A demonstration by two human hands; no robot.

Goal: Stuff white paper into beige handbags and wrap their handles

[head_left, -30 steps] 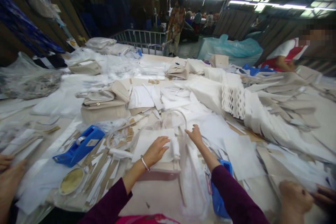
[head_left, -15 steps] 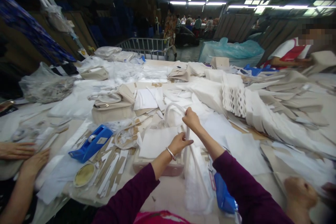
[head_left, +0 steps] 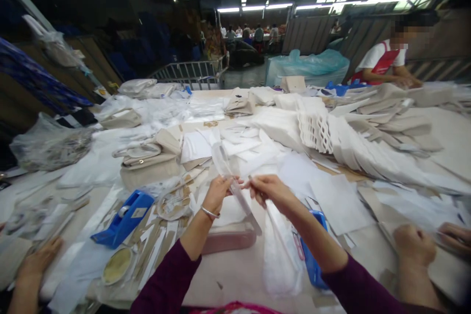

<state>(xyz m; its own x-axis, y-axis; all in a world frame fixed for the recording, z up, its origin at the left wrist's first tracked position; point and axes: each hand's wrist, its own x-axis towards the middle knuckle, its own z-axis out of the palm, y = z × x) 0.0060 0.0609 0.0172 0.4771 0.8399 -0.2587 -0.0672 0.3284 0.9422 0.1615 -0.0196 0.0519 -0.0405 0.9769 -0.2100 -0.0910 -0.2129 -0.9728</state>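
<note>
One pale handbag (head_left: 230,243) with a smooth, rounded, pinkish lower edge rests on the table (head_left: 228,282), a limp white sheet (head_left: 222,213) draped over its upper part. Above the handbag slants a long, slightly glossy pale strap (head_left: 241,201), curved at its upper end and partly see-through. The left hand (head_left: 217,194), over the handbag, has its fingers clamped on the strap. The right hand (head_left: 271,190), above the handbag's right end, holds its fingertips drawn together just beside the strap; whether anything thin is pinched there, I cannot tell. Right of the handbag lies a crumpled, filmy white wrapping (head_left: 281,260). Left of the handbag stand a hard blue plastic tape dispenser (head_left: 123,218), a round yellowish disc (head_left: 117,266) and a scatter of flat paper strips (head_left: 156,243). Beyond the handbag to the left sits a creased beige flap bag (head_left: 149,171) with a small metal ring; beyond it to the right, soft white sheets with wavy edges (head_left: 314,132) lean in a stack.
</note>
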